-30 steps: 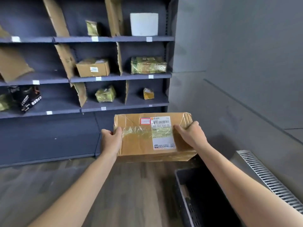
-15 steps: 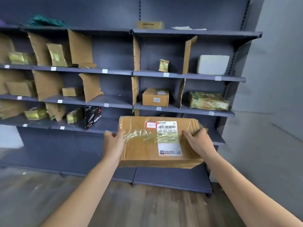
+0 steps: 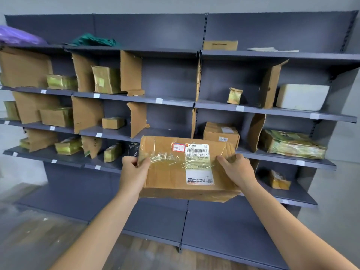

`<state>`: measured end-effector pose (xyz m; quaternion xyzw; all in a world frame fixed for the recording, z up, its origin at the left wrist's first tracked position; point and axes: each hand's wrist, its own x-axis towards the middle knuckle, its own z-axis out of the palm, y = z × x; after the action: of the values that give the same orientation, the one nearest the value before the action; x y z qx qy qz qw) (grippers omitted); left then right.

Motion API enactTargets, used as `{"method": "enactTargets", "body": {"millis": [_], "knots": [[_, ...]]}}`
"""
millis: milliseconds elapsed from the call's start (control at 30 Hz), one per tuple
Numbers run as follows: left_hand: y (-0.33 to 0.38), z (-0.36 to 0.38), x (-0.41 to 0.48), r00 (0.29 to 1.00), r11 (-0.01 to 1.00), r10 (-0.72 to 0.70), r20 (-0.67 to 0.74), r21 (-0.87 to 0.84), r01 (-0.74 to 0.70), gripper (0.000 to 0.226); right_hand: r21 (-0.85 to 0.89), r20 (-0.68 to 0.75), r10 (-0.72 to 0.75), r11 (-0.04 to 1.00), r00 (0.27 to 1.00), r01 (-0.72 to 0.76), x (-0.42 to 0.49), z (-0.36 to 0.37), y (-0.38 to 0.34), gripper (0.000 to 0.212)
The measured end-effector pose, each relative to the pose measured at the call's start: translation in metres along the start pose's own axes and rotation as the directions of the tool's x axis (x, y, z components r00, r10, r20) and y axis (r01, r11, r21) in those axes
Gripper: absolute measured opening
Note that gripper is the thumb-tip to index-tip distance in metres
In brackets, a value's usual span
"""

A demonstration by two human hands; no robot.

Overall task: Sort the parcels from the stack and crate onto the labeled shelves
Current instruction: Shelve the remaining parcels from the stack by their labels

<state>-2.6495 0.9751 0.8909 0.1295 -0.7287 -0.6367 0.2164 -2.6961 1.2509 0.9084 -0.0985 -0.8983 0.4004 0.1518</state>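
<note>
Before the grey metal shelving (image 3: 175, 102), left hand (image 3: 134, 170) and right hand (image 3: 237, 170) gripped opposite ends of a taped brown cardboard parcel (image 3: 167, 176), lying crosswise.

Two forearms (image 3: 101, 227) and hands (image 3: 134, 173), apparently bare throughout.

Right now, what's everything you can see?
Held parcel: one, brown with white label, in front of the shelves.
Shelving unit: one, dark grey, across the wall.
Cardboard dividers: several, brown, upright between compartments.
Shelved parcels: a dozen or so, brown or yellow-taped, spread over the compartments.
White box: one, upper right compartment.
Purple bag: one, top shelf, far left.
Green bag: one, top shelf, left of centre.
Left hand: grips the parcel's left end.
Right hand: grips its right end.
</note>
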Motion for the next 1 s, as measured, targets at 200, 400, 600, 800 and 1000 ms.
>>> {"method": "enactTargets", "body": {"millis": [200, 400, 600, 800, 1000], "knots": [[-0.007, 0.002, 0.083, 0.998, 0.998, 0.064, -0.010, 0.001, -0.064, 0.030, 0.085, 0.014, -0.024, 0.996, 1.000, 0.023, 0.072, 0.055, -0.036, 0.076], [0.000, 0.021, 0.188, 0.993, 0.993, 0.120, -0.013, -0.006, -0.120, 0.029, 0.146, 0.031, -0.071, 0.987, 0.997, 0.065, 0.166, 0.098, -0.076, 0.069], [0.018, 0.040, 0.275, 0.985, 0.985, 0.165, -0.045, -0.038, -0.167, 0.030, 0.203, 0.032, -0.152, 0.969, 0.988, 0.142, 0.247, 0.126, -0.113, 0.057], [0.036, 0.041, 0.343, 0.981, 0.975, 0.189, -0.046, -0.112, -0.193, 0.039, 0.291, -0.054, -0.220, 0.930, 0.974, 0.226, 0.294, 0.147, -0.146, 0.062], [0.059, 0.045, 0.406, 0.964, 0.954, 0.257, -0.072, -0.142, -0.265, 0.043, 0.382, -0.191, -0.286, 0.860, 0.939, 0.339, 0.323, 0.156, -0.185, 0.058]]}}
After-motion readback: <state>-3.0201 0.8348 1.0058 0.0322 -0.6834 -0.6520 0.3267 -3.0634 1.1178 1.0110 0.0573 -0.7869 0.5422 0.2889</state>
